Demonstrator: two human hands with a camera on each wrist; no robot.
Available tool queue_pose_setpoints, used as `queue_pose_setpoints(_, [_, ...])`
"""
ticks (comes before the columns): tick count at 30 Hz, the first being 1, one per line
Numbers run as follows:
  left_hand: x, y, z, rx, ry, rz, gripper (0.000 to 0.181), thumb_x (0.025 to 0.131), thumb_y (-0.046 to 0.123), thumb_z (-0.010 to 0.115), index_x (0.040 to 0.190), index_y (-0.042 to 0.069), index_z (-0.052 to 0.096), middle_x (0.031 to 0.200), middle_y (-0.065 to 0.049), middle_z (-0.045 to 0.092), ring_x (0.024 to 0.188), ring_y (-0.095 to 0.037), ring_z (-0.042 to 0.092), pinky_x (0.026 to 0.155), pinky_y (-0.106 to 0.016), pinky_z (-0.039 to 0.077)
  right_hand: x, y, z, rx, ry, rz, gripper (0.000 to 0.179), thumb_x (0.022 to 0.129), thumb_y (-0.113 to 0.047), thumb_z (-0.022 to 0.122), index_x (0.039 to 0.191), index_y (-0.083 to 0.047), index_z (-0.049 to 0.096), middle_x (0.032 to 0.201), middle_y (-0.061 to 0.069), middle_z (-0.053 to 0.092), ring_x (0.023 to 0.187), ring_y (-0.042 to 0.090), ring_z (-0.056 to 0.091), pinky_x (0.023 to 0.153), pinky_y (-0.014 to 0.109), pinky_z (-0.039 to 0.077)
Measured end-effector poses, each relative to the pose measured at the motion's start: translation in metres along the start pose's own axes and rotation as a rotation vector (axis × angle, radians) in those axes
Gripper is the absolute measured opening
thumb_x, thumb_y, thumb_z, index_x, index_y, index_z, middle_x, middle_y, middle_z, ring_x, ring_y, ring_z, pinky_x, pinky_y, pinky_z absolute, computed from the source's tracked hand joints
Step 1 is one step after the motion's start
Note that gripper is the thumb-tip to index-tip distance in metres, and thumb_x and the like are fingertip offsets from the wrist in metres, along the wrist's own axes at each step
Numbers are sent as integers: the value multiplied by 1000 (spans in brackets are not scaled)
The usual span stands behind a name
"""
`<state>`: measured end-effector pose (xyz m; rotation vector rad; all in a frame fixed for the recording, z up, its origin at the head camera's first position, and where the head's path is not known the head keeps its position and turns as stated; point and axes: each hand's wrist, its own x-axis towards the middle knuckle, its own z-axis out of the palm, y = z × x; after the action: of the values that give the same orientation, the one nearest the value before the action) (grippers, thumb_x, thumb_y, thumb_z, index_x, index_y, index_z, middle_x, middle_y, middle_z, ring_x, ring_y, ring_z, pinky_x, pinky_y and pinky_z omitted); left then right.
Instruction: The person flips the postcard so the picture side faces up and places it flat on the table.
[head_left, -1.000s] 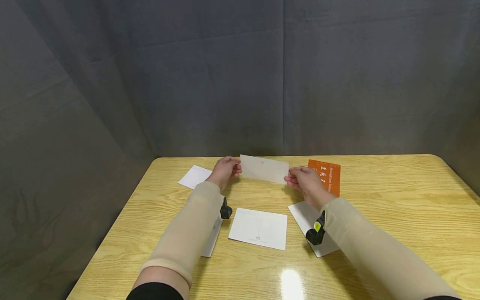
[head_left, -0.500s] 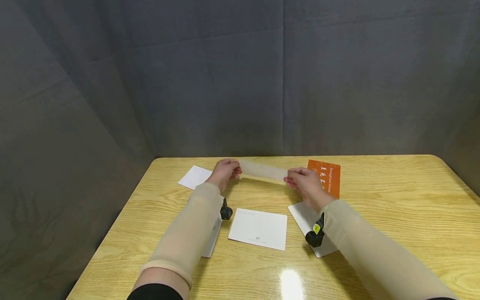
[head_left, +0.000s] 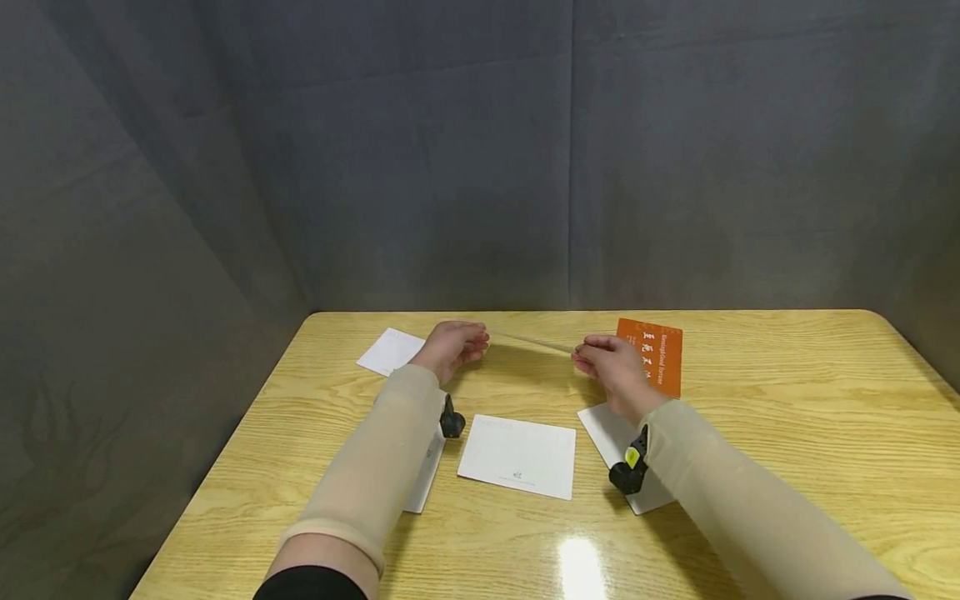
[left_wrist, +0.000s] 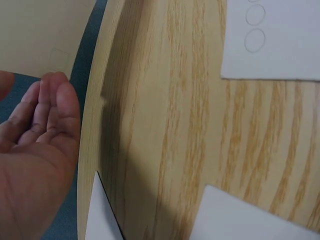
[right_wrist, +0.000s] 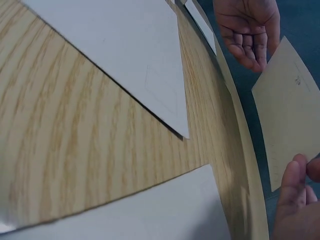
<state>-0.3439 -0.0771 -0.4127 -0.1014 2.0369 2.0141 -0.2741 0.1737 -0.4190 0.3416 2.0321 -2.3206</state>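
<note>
A pale card [head_left: 532,341], nearly edge-on in the head view, is held above the far part of the table between both hands. My left hand [head_left: 452,348] pinches its left end and my right hand [head_left: 615,371] pinches the right end. The right wrist view shows the broad face of the card [right_wrist: 287,110], with a small printed mark near one edge. Beneath and nearer lies a white card [head_left: 517,458] with a small emblem. An orange card [head_left: 667,358] with white lettering lies behind my right hand, which partly covers it.
On the wooden table [head_left: 787,433], a white card [head_left: 390,350] lies at the back left. Two more, a left card [head_left: 426,475] and a right card [head_left: 606,429], are partly hidden by my forearms. A grey curtain [head_left: 420,167] hangs behind the table.
The held card has tipped from showing its face to nearly edge-on in the head view. My left hand has shifted slightly down and right; the cards on the table have stayed put.
</note>
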Motion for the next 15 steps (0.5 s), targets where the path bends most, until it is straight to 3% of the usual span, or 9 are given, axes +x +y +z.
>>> queue_pose_setpoints(4, [-1,0,-1,8,-10,-8,32,107,8,54,133,-11,59,101,-13,67,93,-21,63,76,-24,54,0,1,-1,-23,13,32,45,103,-1,58,143,13,43,115,15,58,78,5,64,84,23,57])
queue_pose_setpoints(9, [0,-1,-3,17,-7,-12,31,107,8,55,133,-9,61,101,-13,66,95,-23,64,83,-28,55,1,2,-2,-71,34,61,47,105,-6,58,147,9,42,130,21,54,84,7,62,93,26,55])
queue_pose_setpoints(15, [-1,0,-5,36,7,-2,31,105,6,59,132,-9,63,96,-5,63,81,-13,60,74,-23,55,2,4,0,-84,55,46,42,104,-7,60,141,9,48,121,18,58,78,7,63,88,25,57])
